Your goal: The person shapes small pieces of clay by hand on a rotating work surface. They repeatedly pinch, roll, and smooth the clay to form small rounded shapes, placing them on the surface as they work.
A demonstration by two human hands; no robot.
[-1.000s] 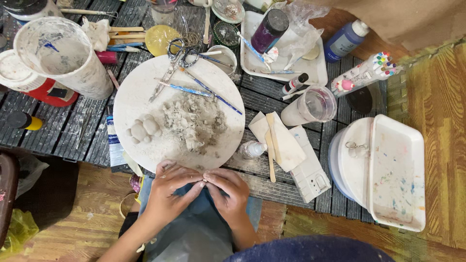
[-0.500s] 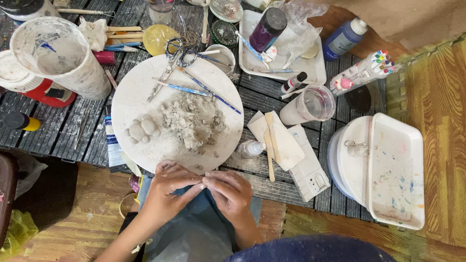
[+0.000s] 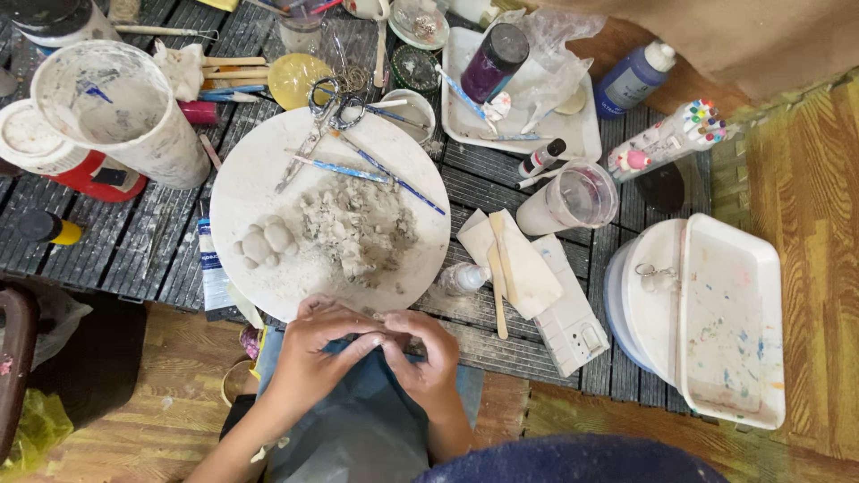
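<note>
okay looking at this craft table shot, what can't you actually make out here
- Head view: what the left hand and right hand pinch between them; the fingers cover it.
- Head view: the containers along the top edge, cut off by the frame.
- Head view: the inside of the white tub, hidden under the paint-stained tray.
- Head view: the small key ring lying on the tub, too small to read.

Hands pressed together at 6 o'clock, just below round white board

Left hand (image 3: 315, 358) and right hand (image 3: 428, 358) meeting fingertip to fingertip over blue cloth on lap, fingers curled inward, pinching something too small and hidden to identify. Round white board (image 3: 259, 170) lying flat at 12 o'clock from hands, rim nearly touching knuckles. Crumbly grey clay heap (image 3: 358, 228) near board's centre; a few smooth, rounded clay lumps (image 3: 266, 241) clustered at 9 o'clock from heap, just beside it.
</note>
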